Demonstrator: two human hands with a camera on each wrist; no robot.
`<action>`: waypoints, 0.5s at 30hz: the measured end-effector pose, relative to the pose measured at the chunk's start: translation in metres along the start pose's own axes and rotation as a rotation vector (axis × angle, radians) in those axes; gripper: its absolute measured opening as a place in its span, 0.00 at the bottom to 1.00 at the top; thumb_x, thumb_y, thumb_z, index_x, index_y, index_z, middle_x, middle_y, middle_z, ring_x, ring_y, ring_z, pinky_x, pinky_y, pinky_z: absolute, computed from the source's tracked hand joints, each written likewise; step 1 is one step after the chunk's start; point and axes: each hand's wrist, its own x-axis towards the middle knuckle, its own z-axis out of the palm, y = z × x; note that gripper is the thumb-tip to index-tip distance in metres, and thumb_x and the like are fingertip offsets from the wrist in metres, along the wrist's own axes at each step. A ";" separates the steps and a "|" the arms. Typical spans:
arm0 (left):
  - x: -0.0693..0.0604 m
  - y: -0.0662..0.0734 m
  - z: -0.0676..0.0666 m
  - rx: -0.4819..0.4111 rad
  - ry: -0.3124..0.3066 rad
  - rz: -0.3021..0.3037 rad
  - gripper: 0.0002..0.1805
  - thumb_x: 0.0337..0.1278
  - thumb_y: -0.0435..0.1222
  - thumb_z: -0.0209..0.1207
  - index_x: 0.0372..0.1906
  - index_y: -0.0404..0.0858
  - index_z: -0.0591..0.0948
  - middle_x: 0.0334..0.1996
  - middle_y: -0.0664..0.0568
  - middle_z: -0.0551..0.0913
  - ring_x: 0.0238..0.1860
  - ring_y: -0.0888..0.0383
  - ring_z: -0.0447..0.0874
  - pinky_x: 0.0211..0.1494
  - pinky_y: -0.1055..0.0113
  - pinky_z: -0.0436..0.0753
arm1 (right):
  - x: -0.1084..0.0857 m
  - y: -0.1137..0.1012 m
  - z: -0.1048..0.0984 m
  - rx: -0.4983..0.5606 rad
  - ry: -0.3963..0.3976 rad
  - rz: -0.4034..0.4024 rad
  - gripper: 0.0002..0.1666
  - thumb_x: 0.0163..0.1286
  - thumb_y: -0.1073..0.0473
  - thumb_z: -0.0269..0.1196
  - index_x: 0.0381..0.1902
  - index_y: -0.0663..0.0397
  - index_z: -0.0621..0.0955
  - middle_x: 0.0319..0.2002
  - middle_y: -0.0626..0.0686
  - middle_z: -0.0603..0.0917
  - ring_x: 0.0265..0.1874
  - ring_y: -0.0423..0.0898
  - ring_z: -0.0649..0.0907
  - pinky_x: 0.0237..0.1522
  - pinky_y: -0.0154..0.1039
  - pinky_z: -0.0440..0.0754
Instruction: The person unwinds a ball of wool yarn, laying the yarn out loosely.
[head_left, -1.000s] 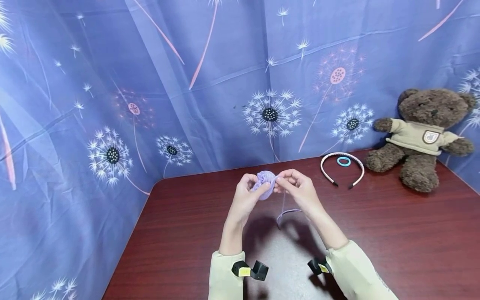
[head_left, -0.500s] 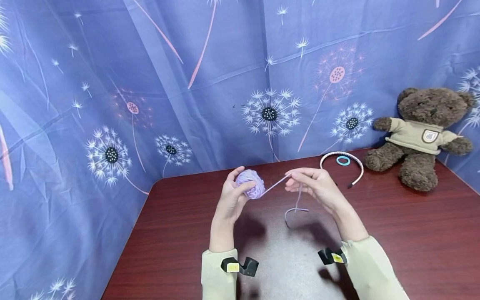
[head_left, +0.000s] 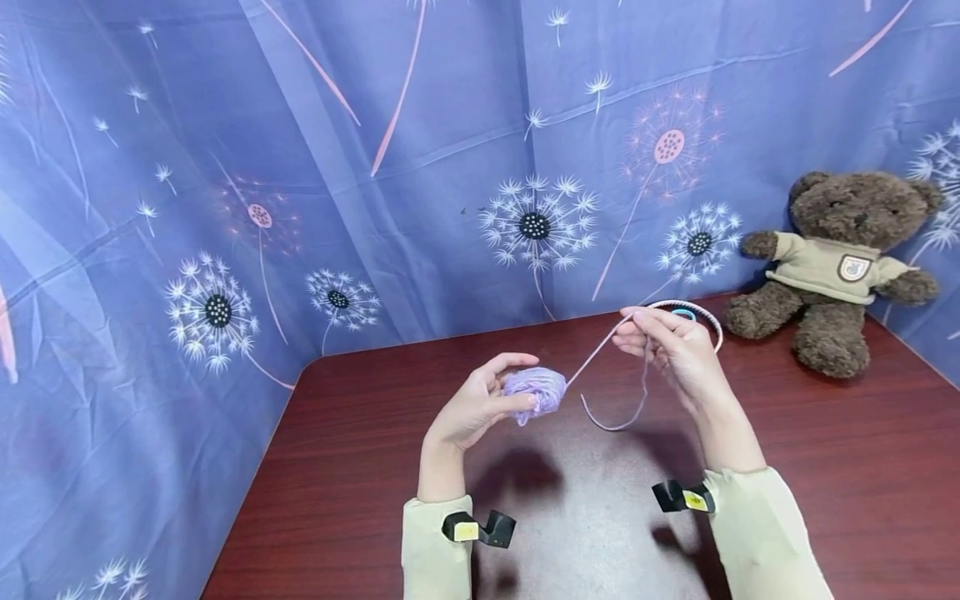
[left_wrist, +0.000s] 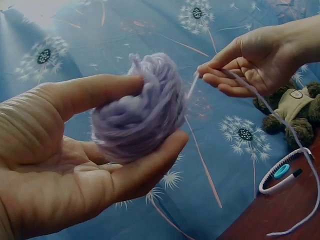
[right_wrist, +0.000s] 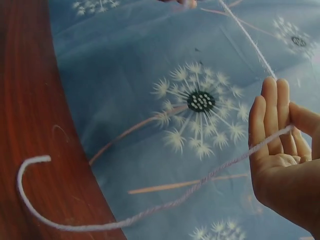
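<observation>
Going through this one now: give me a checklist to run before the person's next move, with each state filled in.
1. Yarn ball held: ok, in the left hand.
2. Strand pinched by the right hand: ok.
3. Strand straight between the hands: ok.
4. Loose end free of visible knots: ok, it hangs in a curve.
5. Ball's inner windings free of tangles: cannot tell, they are hidden.
6. Headband fully visible in the head view: not ok, the right hand covers part.

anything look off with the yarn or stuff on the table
Nothing looks damaged or spilled; only the purple yarn ball seems slightly untidy, a bit of strand poking out at its top in the left wrist view.
</observation>
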 end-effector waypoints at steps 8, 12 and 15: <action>0.001 -0.005 -0.005 0.065 -0.067 0.027 0.32 0.50 0.19 0.53 0.64 0.21 0.62 0.41 0.52 0.79 0.38 0.60 0.84 0.43 0.64 0.87 | -0.002 -0.013 -0.014 0.219 0.097 -0.075 0.14 0.74 0.70 0.51 0.42 0.65 0.85 0.31 0.58 0.90 0.32 0.47 0.90 0.41 0.37 0.88; 0.002 -0.005 -0.006 -0.156 -0.024 0.126 0.26 0.55 0.20 0.45 0.62 0.29 0.66 0.42 0.50 0.78 0.38 0.55 0.86 0.50 0.55 0.86 | -0.004 -0.015 -0.020 0.233 0.114 -0.106 0.14 0.73 0.71 0.51 0.42 0.66 0.84 0.31 0.58 0.90 0.32 0.47 0.90 0.41 0.37 0.88; 0.004 -0.004 -0.007 -0.403 0.045 0.246 0.24 0.54 0.24 0.39 0.55 0.38 0.71 0.41 0.50 0.80 0.41 0.54 0.84 0.55 0.56 0.84 | -0.004 -0.016 -0.022 0.235 0.124 -0.108 0.14 0.73 0.71 0.51 0.42 0.67 0.84 0.31 0.59 0.90 0.32 0.48 0.90 0.41 0.38 0.88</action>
